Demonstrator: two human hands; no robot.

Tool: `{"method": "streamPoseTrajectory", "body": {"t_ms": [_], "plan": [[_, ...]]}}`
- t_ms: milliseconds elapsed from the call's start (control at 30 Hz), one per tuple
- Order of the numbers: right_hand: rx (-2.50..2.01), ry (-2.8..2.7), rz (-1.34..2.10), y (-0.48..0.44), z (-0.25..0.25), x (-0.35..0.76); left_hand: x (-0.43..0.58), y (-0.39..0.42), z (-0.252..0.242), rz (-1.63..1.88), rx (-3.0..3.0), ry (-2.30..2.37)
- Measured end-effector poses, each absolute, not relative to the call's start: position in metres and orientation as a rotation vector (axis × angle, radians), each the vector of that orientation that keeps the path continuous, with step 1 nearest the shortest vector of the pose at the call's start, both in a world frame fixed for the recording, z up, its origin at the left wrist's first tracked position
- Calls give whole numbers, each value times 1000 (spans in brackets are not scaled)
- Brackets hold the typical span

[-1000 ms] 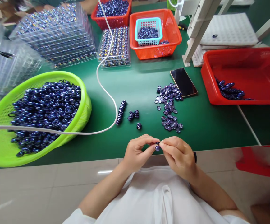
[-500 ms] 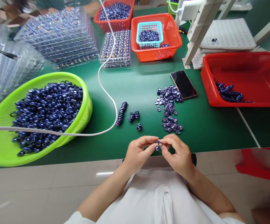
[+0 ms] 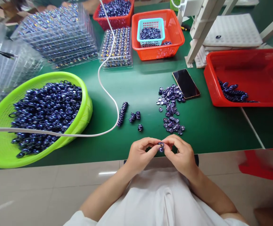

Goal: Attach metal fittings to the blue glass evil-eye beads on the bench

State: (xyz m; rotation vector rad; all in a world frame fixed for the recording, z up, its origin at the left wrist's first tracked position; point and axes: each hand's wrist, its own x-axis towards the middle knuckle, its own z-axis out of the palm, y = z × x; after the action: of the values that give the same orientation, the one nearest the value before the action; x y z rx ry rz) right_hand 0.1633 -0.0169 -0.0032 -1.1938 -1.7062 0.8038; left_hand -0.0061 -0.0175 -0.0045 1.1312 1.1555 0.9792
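Between my fingertips, just above the table's front edge, is a small shiny dark blue ring with a rounded bead-like end (image 3: 161,148). My left hand (image 3: 142,153) pinches it from the left, and my right hand (image 3: 180,153) is closed on its other side. Fingers cover part of it. Beyond my right hand lies a loose pile of flat dark blue pieces (image 3: 171,108). Past my left hand are a row of stacked dark rings (image 3: 122,114), a short cluster of similar rings (image 3: 134,116) and a single small stack (image 3: 140,127).
A green basket (image 3: 87,110) heaped with dark looped pieces stands left, crossed by a white cable (image 3: 108,92). Behind are filled clear trays (image 3: 63,37), an orange basket (image 3: 158,55) and a blue basket (image 3: 150,21). A phone (image 3: 186,83) and a red bin (image 3: 244,59) are right.
The ring has turned slightly between my fingers and shifted a little to the right. My fingertips have come closer together around it. Table items stay put; the view tilts slightly.
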Motion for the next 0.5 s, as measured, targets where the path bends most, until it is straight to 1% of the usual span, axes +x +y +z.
{"method": "streamPoseTrajectory", "body": {"t_ms": [367,500], "plan": [[-1237,-1615,938,-16,-4,161,-5,-18,-4,1049,1447,1205],[-1243,-1641,895,-16,-4,161,-5,-17,-3,995,1459,1217]]}}
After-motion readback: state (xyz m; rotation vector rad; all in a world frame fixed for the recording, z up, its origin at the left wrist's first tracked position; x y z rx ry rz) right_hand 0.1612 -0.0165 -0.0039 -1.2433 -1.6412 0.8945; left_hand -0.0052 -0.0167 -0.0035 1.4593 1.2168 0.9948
